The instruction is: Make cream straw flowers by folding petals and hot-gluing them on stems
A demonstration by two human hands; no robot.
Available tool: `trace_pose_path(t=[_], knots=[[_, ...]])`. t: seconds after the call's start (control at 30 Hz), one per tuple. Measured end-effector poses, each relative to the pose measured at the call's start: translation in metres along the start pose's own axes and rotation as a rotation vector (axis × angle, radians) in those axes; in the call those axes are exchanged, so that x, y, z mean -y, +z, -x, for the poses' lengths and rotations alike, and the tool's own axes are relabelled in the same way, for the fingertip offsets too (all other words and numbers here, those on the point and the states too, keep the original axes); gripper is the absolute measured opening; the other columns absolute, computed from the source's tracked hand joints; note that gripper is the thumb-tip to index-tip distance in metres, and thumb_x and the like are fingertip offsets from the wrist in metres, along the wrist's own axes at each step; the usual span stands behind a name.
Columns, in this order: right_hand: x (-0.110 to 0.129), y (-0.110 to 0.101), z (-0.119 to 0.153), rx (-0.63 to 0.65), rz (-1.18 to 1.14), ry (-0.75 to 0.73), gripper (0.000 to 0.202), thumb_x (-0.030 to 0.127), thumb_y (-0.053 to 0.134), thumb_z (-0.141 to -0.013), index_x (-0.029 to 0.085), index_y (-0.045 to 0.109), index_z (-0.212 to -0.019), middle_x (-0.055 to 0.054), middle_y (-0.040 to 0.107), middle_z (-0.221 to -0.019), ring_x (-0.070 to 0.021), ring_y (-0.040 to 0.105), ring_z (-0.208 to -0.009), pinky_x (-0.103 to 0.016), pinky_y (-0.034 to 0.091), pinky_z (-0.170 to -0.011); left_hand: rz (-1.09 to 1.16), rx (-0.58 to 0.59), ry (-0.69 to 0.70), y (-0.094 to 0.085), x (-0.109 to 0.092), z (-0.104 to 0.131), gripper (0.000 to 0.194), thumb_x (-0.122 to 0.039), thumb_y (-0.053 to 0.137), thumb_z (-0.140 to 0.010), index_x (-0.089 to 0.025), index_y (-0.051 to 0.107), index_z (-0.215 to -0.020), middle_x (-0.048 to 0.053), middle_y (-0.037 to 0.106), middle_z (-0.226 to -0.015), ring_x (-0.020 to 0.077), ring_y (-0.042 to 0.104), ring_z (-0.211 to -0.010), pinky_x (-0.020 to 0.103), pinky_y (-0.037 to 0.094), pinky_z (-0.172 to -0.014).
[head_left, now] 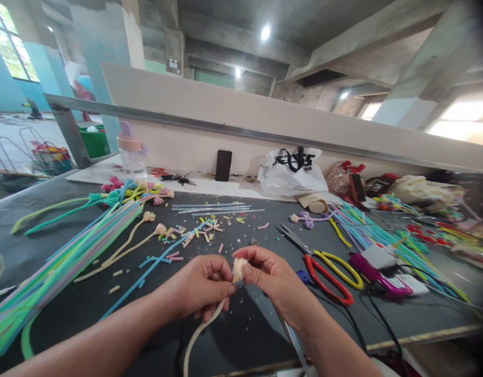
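My left hand (204,285) is closed around the upper end of a cream pipe-cleaner flower (238,269). Its long stem (198,335) hangs down below that hand and curves toward the table's front edge. Thumb and fingers of my right hand (275,277) pinch the bunched, fuzzy head from the other side, partly covering it. Two similar cream stems with knotted heads (149,216) lie to the left. Small cut pieces (206,230) in pink, yellow and cream are scattered just beyond my hands.
Scissors (324,267) with red and yellow handles lie to the right, beside a magenta glue gun (379,275). Bundles of coloured pipe cleaners (84,246) lie on both sides. Clear glue sticks (213,208), a phone (223,165), a bottle (132,157) and a white bag (292,173) are farther back.
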State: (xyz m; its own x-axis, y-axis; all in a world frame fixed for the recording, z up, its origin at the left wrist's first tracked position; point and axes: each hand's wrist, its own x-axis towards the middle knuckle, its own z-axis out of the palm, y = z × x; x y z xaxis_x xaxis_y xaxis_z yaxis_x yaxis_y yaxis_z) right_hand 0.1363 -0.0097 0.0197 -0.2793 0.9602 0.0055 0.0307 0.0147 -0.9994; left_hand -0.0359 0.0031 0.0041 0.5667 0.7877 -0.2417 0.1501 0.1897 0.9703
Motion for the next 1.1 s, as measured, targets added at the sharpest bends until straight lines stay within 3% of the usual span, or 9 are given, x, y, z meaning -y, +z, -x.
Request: trace_pose_path(t=[0.23,0.37,0.6,0.87,1.0,1.1], knots=[[0.000,0.003,0.001,-0.027,0.046,-0.005,0.023,0.032,0.067,-0.074,0.019,0.060,-0.092,0.003,0.056,-0.076,-0.0097,0.050,-0.069,-0.023,0.038,-0.066,0.077,0.077,0.056,-0.002,0.001,0.002,0.026,-0.042,0.053,-0.078,-0.016,0.048,-0.074,-0.002,0.060,-0.054,0.0031,0.042,-0.030,0.012,0.023,-0.028],[-0.001,0.007,0.002,-0.018,0.050,0.020,0.023,0.032,0.067,-0.073,0.019,0.059,-0.091,0.003,0.056,-0.077,-0.0099,0.051,-0.069,-0.023,0.039,-0.066,0.079,0.063,0.060,-0.002,0.000,0.001,0.032,-0.047,0.049,-0.079,-0.016,0.049,-0.072,-0.004,0.055,-0.049,0.0032,0.041,-0.029,0.012,0.021,-0.027],[-0.001,0.010,0.001,-0.036,0.096,0.005,0.021,0.033,0.066,-0.073,0.018,0.060,-0.087,0.002,0.056,-0.074,-0.0104,0.049,-0.067,-0.022,0.038,-0.063,-0.005,0.022,0.042,-0.002,0.000,0.000,0.027,-0.042,0.053,-0.077,-0.016,0.048,-0.069,-0.005,0.052,-0.046,0.0037,0.040,-0.029,0.012,0.022,-0.028],[-0.006,0.012,0.002,-0.014,-0.090,0.030,0.022,0.032,0.068,-0.074,0.017,0.061,-0.088,0.002,0.055,-0.073,-0.0094,0.047,-0.067,-0.022,0.037,-0.063,-0.030,0.005,0.031,-0.001,-0.001,0.000,0.020,-0.036,0.053,-0.076,-0.016,0.052,-0.074,-0.007,0.048,-0.042,0.0045,0.039,-0.028,0.013,0.022,-0.028],[-0.005,0.009,0.002,0.058,-0.234,0.038,0.034,0.045,0.059,-0.079,0.014,0.063,-0.095,-0.002,0.058,-0.074,-0.0104,0.049,-0.066,-0.024,0.039,-0.066,-0.026,-0.005,0.030,-0.001,0.001,-0.001,0.018,-0.034,0.052,-0.076,-0.017,0.049,-0.071,-0.006,0.049,-0.043,0.0046,0.040,-0.028,0.013,0.021,-0.028],[-0.004,0.007,0.001,0.036,-0.248,0.035,0.038,0.048,0.056,-0.081,0.013,0.065,-0.093,-0.004,0.061,-0.077,-0.0119,0.051,-0.068,-0.025,0.040,-0.067,-0.016,0.001,0.035,-0.002,0.003,-0.001,0.019,-0.035,0.052,-0.076,-0.017,0.048,-0.071,-0.006,0.051,-0.045,0.0045,0.040,-0.029,0.013,0.021,-0.028]])
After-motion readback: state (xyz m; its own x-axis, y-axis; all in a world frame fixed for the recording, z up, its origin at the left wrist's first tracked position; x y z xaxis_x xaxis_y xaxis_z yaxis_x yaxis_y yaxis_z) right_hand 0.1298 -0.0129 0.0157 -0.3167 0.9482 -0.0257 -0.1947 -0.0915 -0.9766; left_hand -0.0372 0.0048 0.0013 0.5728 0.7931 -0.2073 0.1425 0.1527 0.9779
